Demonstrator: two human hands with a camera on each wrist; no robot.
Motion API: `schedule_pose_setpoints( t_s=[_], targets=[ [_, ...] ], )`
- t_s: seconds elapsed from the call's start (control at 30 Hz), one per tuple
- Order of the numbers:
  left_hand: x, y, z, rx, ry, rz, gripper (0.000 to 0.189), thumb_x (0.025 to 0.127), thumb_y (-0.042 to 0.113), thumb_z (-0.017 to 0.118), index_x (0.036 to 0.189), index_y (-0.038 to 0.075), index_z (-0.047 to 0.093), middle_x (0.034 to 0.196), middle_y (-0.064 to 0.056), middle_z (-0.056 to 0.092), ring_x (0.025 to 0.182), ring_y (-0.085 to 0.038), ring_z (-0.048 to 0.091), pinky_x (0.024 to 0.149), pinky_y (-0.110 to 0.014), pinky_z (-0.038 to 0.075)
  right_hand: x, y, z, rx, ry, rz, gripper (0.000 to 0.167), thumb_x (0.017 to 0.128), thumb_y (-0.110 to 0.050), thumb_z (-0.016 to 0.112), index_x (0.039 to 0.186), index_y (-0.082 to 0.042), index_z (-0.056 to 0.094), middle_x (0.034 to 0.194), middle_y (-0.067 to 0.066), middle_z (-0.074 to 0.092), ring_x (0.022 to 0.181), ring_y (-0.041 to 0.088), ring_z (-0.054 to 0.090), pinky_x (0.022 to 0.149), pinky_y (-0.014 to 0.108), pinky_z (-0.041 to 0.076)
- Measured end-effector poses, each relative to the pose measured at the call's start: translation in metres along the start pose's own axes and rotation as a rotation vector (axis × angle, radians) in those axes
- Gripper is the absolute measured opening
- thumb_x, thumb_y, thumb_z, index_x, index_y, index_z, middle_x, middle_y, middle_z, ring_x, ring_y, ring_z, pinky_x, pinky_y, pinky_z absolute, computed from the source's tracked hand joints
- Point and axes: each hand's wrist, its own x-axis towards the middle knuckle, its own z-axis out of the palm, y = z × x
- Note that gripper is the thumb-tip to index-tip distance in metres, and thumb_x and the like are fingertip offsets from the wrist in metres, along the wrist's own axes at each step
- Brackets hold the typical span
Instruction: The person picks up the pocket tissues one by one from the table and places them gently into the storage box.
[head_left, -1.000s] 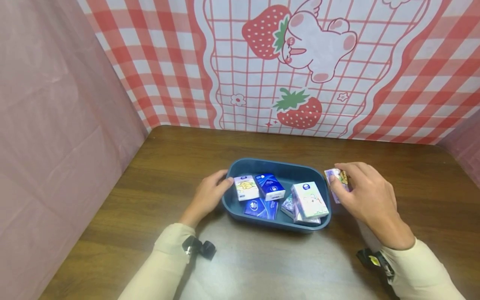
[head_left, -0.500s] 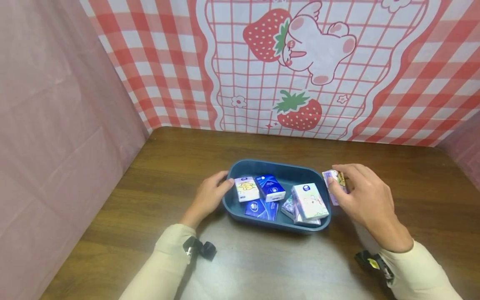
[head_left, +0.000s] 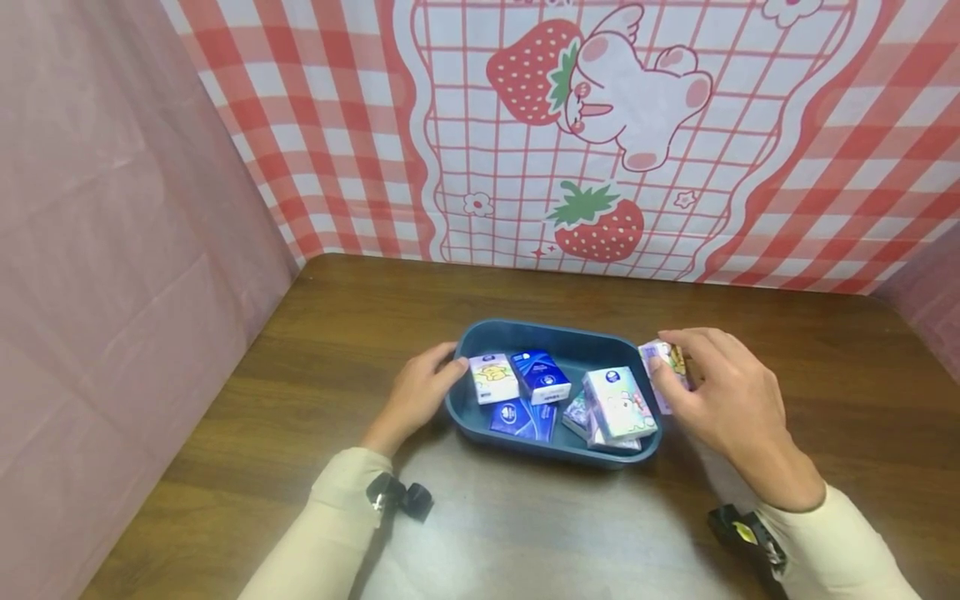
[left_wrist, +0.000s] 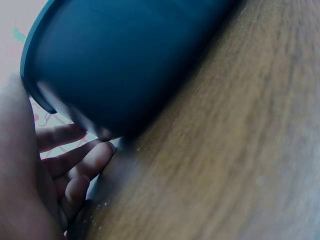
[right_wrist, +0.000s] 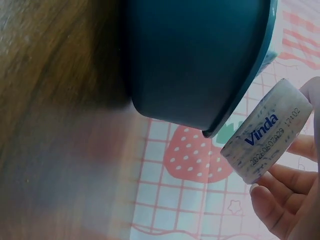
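Note:
A dark blue plastic basin [head_left: 551,329] sits on the table with several tissue packs in it. A yellow-print pack [head_left: 495,379] and two blue packs [head_left: 542,375] lie at its left; a white pack [head_left: 621,402] rests on others at its right. My left hand [head_left: 420,392] holds the basin's left end, thumb at the rim and fingers against the outer wall [left_wrist: 110,65]. With my right hand [head_left: 727,392] I pinch a small purple-and-white tissue pack [right_wrist: 270,132] by its sides, just outside the basin's right rim. The pack is held up, tilted, and my fingers partly cover it.
The brown wooden table [head_left: 375,308] extends around the basin. Behind it hangs a red-and-white checked cloth [head_left: 345,150] with strawberries, and a pink cloth [head_left: 135,250] hangs at the left. Black wrist cameras [head_left: 401,497] are strapped over both sleeves.
My right hand has moved slightly left with its tissue pack, to the basin's right rim. My left hand and the basin stay about where they were.

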Motion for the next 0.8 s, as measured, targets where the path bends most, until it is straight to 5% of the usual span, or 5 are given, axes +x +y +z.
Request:
schedule_pose_setpoints(
  t_s=[0.8],
  targets=[
    [-0.0005, -0.0026, 0.0005, 0.0, -0.002, -0.011, 0.052, 0.098, 0.044, 0.055, 0.139, 0.011, 0.06, 0.138, -0.009, 0.06, 0.13, -0.031, 0.052, 0.109, -0.056, 0.038, 0.0004, -0.0088, 0.0008, 0.013, 0.049, -0.076, 0.04, 0.082, -0.028, 0.074, 0.115, -0.006, 0.072, 0.11, 0.011, 0.07, 0.102, 0.029, 0.063, 0.075, 0.049, 0.053]
  ],
)
